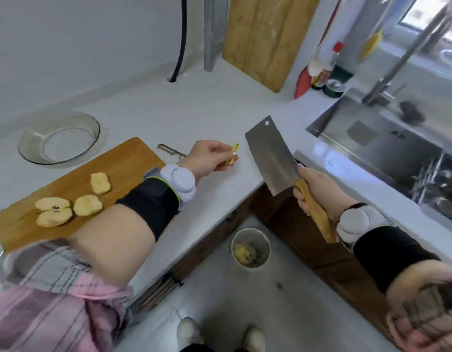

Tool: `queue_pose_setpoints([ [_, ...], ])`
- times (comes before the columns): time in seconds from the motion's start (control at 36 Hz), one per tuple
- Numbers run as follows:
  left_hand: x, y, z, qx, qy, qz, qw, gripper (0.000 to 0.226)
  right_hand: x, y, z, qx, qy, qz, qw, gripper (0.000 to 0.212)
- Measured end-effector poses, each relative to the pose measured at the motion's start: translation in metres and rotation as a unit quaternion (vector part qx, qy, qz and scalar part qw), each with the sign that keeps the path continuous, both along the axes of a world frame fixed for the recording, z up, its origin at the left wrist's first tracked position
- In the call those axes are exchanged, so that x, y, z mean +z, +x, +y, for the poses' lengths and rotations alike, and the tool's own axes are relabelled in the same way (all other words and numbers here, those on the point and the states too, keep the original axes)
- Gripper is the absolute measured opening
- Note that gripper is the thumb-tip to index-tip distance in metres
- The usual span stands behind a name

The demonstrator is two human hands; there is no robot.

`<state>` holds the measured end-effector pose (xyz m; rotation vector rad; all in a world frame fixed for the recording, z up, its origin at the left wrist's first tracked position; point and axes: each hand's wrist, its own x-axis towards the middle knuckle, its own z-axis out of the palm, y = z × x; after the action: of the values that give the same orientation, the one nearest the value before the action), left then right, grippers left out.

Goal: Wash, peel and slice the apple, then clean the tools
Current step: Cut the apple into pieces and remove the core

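Observation:
Three peeled apple pieces lie on the wooden cutting board (128, 158) at the left: a cored half (53, 211), a piece (88, 205) beside it and a third piece (100, 183) further back. My left hand (207, 158) pinches a small apple scrap (232, 154) over the white counter, right of the board. My right hand (314, 186) grips the wooden handle of a cleaver (270, 156), blade raised and tilted up-left, over the counter corner. A peeler (170, 150) lies behind my left wrist.
A glass bowl (59, 138) sits behind the board. A second cutting board (268, 39) leans on the wall. Bottles (324, 69) stand near the steel sink (387, 146) and faucet (397, 69) at right. On the floor below stands a bin (251, 248) holding peelings.

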<state>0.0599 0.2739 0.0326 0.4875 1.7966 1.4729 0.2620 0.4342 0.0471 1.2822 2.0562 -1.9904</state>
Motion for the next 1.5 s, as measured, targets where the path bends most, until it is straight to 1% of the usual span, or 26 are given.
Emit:
queue_pose_setpoints([
  [0.06, 0.002, 0.025, 0.024, -0.047, -0.008, 0.028, 0.998, 0.018, 0.003, 0.032, 0.013, -0.008, 0.033, -0.014, 0.999, 0.039],
  [0.11, 0.001, 0.037, 0.035, -0.073, -0.018, 0.052, 0.996, 0.018, 0.000, 0.047, 0.019, 0.002, 0.058, -0.036, 0.998, 0.042],
  [0.14, 0.001, 0.053, 0.047, -0.092, -0.017, 0.054, 0.994, 0.018, 0.000, 0.064, 0.025, -0.004, 0.067, -0.043, 0.997, 0.045],
  [0.17, 0.002, 0.054, 0.049, -0.097, -0.018, 0.057, 0.994, 0.017, -0.003, 0.065, 0.027, 0.003, 0.074, -0.045, 0.996, 0.049],
  [0.22, 0.002, 0.079, 0.066, -0.121, -0.019, 0.048, 0.991, 0.019, -0.004, 0.091, 0.036, 0.002, 0.087, -0.059, 0.995, 0.050],
  [0.28, 0.000, 0.092, 0.074, -0.132, -0.024, 0.057, 0.989, 0.019, -0.007, 0.104, 0.041, 0.024, 0.100, -0.078, 0.992, 0.046],
  [0.33, -0.004, 0.103, 0.079, -0.137, -0.028, 0.077, 0.987, 0.012, -0.012, 0.115, 0.046, 0.059, 0.112, -0.088, 0.988, 0.040],
  [0.39, -0.011, 0.120, 0.092, -0.145, -0.030, 0.089, 0.985, 0.011, -0.020, 0.133, 0.056, 0.091, 0.120, -0.101, 0.983, 0.036],
  [0.5, -0.029, 0.135, 0.102, -0.169, -0.037, 0.121, 0.977, 0.017, -0.041, 0.143, 0.060, 0.169, 0.145, -0.162, 0.961, 0.032],
  [0.58, -0.047, 0.149, 0.109, -0.209, -0.057, 0.148, 0.965, 0.020, -0.062, 0.146, 0.062, 0.234, 0.219, -0.217, 0.922, 0.032],
  [0.64, -0.060, 0.156, 0.112, -0.219, -0.067, 0.160, 0.960, 0.019, -0.074, 0.145, 0.061, 0.257, 0.251, -0.232, 0.904, 0.033],
  [0.81, -0.113, 0.173, 0.117, -0.254, -0.123, 0.166, 0.945, 0.009, -0.108, 0.142, 0.067, 0.289, 0.251, -0.222, 0.897, 0.035],
  [0.92, -0.151, 0.182, 0.117, -0.247, -0.161, 0.144, 0.945, 0.009, -0.129, 0.132, 0.074, 0.317, 0.255, -0.221, 0.886, 0.036],
  [1.0, -0.173, 0.183, 0.118, -0.236, -0.168, 0.130, 0.948, 0.014, -0.143, 0.127, 0.081, 0.333, 0.257, -0.218, 0.881, 0.035],
  [1.14, -0.203, 0.176, 0.125, -0.197, -0.179, 0.115, 0.957, 0.014, -0.158, 0.119, 0.089, 0.352, 0.264, -0.208, 0.874, 0.035],
  [1.39, -0.257, 0.169, 0.140, -0.155, -0.214, 0.118, 0.957, 0.013, -0.196, 0.117, 0.098, 0.367, 0.249, -0.201, 0.874, 0.032],
  [1.5, -0.274, 0.167, 0.140, -0.138, -0.242, 0.141, 0.950, 0.021, -0.212, 0.117, 0.096, 0.362, 0.227, -0.208, 0.880, 0.032],
])
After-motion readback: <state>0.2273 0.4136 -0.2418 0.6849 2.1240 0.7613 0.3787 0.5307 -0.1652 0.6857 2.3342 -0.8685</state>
